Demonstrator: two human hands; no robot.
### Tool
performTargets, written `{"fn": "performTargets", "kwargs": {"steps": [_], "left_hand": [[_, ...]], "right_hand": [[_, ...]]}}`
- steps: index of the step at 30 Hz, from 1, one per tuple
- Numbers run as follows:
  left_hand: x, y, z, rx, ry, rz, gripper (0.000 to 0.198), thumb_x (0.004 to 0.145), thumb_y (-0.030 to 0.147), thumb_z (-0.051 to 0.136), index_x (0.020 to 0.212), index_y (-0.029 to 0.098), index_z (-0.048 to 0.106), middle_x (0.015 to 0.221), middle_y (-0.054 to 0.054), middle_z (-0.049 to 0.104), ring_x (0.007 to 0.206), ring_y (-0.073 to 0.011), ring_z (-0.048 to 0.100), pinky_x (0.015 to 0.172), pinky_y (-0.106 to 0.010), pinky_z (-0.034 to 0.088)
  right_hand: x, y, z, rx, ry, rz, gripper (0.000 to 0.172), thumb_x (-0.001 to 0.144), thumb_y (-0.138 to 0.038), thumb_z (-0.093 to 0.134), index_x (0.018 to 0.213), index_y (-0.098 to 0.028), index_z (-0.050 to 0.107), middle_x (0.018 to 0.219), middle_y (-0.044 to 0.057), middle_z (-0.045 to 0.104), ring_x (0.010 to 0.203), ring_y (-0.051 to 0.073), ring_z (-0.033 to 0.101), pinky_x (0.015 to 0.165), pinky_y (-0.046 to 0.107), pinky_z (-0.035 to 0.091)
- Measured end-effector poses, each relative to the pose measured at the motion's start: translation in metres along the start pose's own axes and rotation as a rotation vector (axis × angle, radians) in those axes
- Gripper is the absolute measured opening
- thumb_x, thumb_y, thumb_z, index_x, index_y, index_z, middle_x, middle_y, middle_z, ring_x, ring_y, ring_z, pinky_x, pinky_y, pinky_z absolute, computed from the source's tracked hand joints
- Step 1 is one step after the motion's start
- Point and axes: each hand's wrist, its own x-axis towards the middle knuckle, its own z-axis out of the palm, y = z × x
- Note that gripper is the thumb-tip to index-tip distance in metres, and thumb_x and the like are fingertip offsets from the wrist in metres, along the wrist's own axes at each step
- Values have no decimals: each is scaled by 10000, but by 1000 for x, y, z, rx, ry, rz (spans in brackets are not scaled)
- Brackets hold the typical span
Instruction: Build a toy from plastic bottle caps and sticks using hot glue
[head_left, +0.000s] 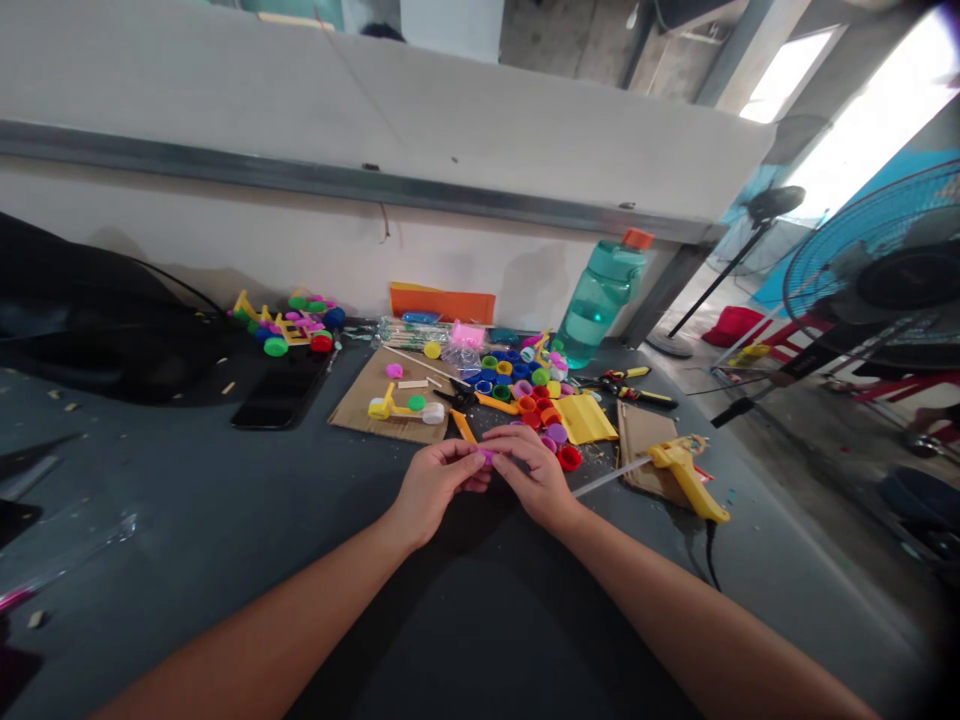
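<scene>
Fingertips of my left hand (439, 487) and my right hand (534, 475) meet over the dark table, both closed on one small purple piece (487, 456). Most of it is covered by the fingers, so its shape cannot be made out. Just beyond lie orange-handled pliers (465, 428) and a cluster of coloured bottle caps (531, 418). On a cardboard sheet (352, 408) rests a small yellow assembly with a green cap (416, 402) and a white cap (433, 413). To the right, a yellow glue gun (684, 470) with a clear glue stick lies partly on another cardboard piece (636, 428).
A teal water bottle (600, 305) with an orange lid stands at the back. Left of the cardboard are a black phone (279, 398) and a pile of colourful assemblies (296, 325). A black bag (97, 310) lies far left. Fans (892, 270) stand beyond the table's right edge.
</scene>
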Motion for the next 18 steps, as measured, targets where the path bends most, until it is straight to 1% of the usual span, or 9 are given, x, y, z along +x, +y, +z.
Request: {"fn": "performTargets", "kwargs": {"steps": [3,5,9,13,16,18], "left_hand": [[1,1,0,-54,9,9,190,708,273,711,807,121,656,742,-32,658,655,-106,606,631,-228,506],[1,2,0,-70,10,12,191,705,276,713,796,118,657,746,-32,656,650,-102,600,623,-224,505],[1,2,1,-58,6,9,191,710,285,707,785,119,649,710,-28,641,656,-115,598,612,-238,513],[0,1,2,-51,-4,17,195,741,317,675,760,126,642,696,-26,636,643,-116,596,590,-239,511],[-1,1,2,-29,12,13,198,741,317,676,763,124,641,704,-33,642,645,-118,598,592,-239,511],[-1,1,2,-27,21,13,198,742,315,675,767,121,640,709,-35,643,641,-113,595,593,-235,509]], "right_hand": [[-1,0,1,-2,-1,-20,270,822,-240,592,1089,-247,627,1079,76,597,1038,201,547,908,371,456],[-1,2,2,-11,34,-33,298,790,-241,632,1088,-241,623,1057,78,595,1013,203,554,877,362,472],[-1,6,3,-55,123,-40,182,797,-224,627,974,-241,668,967,64,610,938,189,575,843,349,481],[0,7,3,-71,133,-26,169,800,-215,622,956,-246,679,954,63,620,929,195,578,830,351,484],[-1,7,4,-73,149,-9,200,797,-226,623,990,-254,667,966,62,626,933,201,576,817,357,487],[-1,7,4,-82,171,-7,196,787,-235,636,980,-247,665,948,59,630,913,199,578,802,354,488]]}}
